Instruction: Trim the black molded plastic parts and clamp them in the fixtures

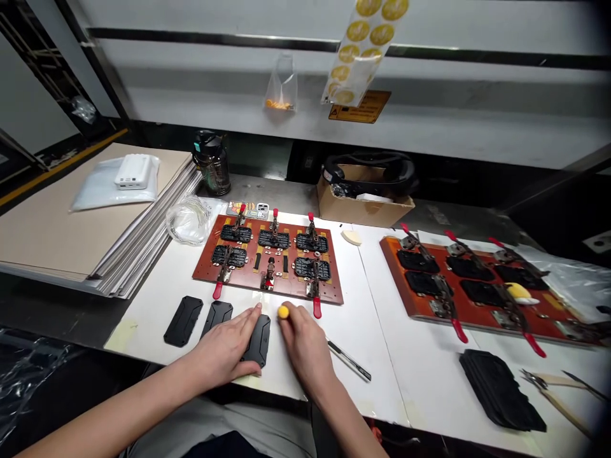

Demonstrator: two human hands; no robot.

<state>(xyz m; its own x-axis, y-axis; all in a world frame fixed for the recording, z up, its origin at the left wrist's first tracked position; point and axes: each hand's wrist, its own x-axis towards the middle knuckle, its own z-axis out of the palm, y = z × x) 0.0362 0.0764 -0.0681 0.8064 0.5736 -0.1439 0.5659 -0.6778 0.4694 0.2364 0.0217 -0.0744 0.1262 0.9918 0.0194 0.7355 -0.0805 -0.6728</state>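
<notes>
My left hand (pixel 224 346) lies flat with fingers stretched out, resting on a black plastic cover (pixel 258 338) on the white table. Two more black covers (pixel 184 320) lie to its left. My right hand (pixel 305 340) sits beside it, its fingers curled, with a small yellow-tipped tool (pixel 283 312) at the fingertips. Just beyond both hands stands a brown clamp fixture (pixel 267 257) holding several black parts under red-handled toggle clamps.
A second brown fixture (pixel 477 280) with red clamps lies at the right, a stack of black covers (pixel 501 391) and tweezers (pixel 554 388) before it. A pen-like knife (pixel 348 360) lies right of my hand. Cardboard sheets (pixel 86 222), a jar (pixel 212 162) and a box (pixel 363 200) stand behind.
</notes>
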